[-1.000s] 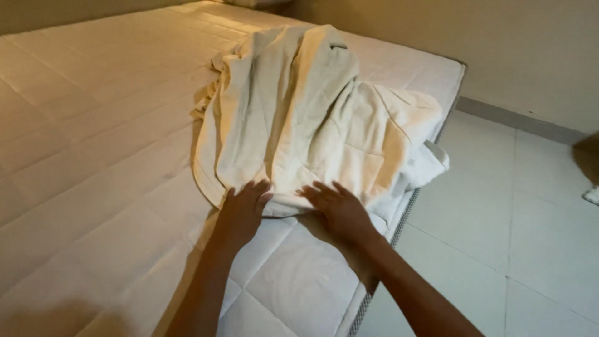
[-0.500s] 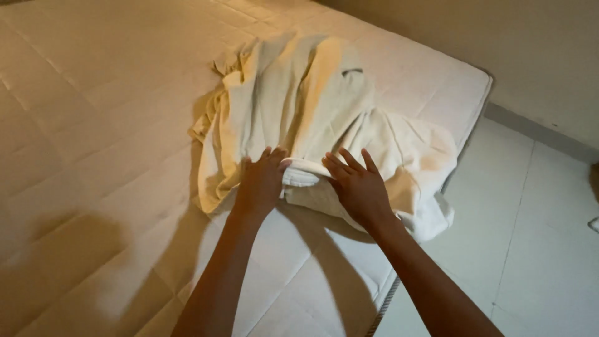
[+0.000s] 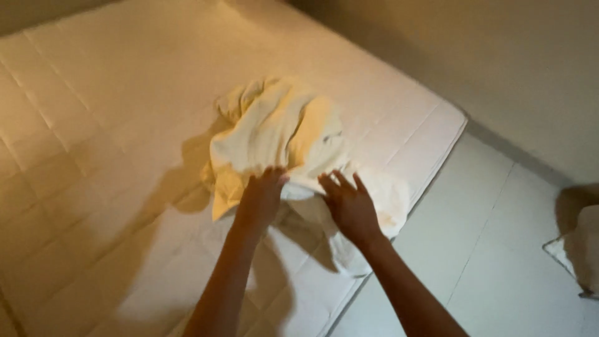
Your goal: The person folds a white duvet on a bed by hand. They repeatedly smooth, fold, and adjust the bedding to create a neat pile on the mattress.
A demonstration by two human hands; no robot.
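Here, the fingertips of the left hand (image 3: 262,195) are hidden in the folds of one soft, cream robe (image 3: 281,140), so its grip cannot be told. The right hand (image 3: 350,206) is spread open, flat on the cloth. The bunched-up robe lies near the corner of one quilted mattress (image 3: 93,125). One pale cloth (image 3: 580,249) is cut off at the edge.

Both bare forearms are extending forward from the lower edge of the view, converging slightly toward the middle. The left hand (image 3: 262,196) is lying palm down, its fingers held together and curling over at the tips, wrist straight. The right hand (image 3: 350,206) is lying palm down just beside it, its fingers spread and pointing up and left, thumb angling toward the left hand. The hands are not touching.
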